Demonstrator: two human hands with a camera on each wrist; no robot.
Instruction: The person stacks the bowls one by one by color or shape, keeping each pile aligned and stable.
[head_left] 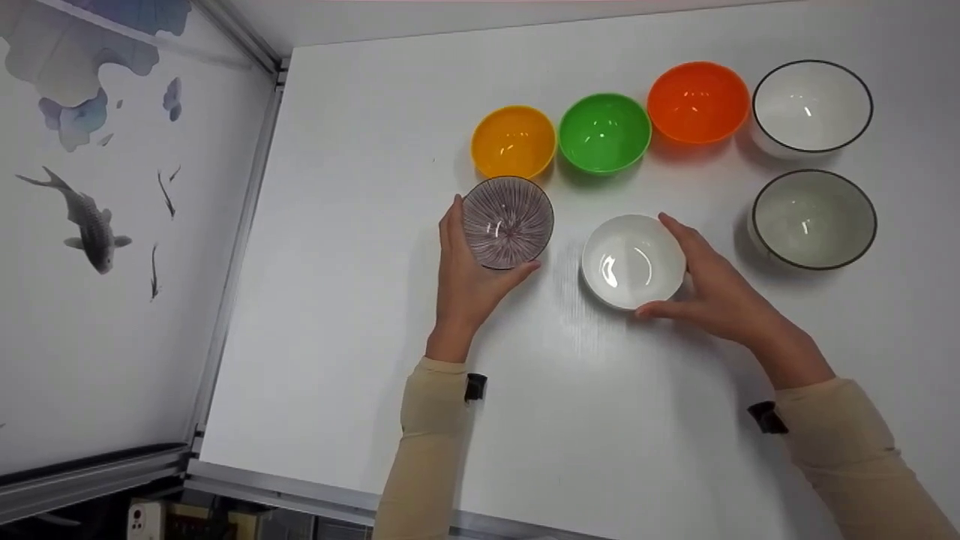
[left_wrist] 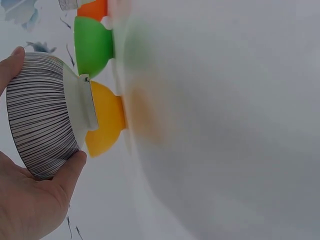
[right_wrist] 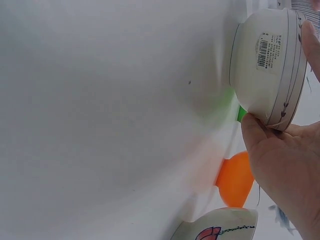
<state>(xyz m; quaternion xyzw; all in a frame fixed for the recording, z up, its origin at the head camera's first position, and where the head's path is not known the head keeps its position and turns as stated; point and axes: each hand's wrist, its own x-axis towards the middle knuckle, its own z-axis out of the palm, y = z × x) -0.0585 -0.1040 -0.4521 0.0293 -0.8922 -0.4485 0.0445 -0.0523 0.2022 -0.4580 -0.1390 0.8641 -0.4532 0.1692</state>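
My left hand (head_left: pixel 469 274) grips a purple-striped bowl (head_left: pixel 508 223) by its side, thumb at the near rim and fingers along the left. In the left wrist view this striped bowl (left_wrist: pixel 42 115) shows dark lines outside, a white foot, and a gap between that foot and the tabletop. To its right, my right hand (head_left: pixel 712 292) holds a white bowl (head_left: pixel 634 262) between thumb and fingers at its right side. The right wrist view shows that white bowl (right_wrist: pixel 267 65) with a barcode label and a thin patterned band under the rim, its foot close over the table.
A yellow bowl (head_left: pixel 514 142), a green bowl (head_left: pixel 605 133), an orange bowl (head_left: pixel 698 103) and a black-rimmed white bowl (head_left: pixel 812 105) form a back row. A greyish dark-rimmed bowl (head_left: pixel 814 219) stands at right. A panel with a painted fish (head_left: pixel 91 225) borders the table's left.
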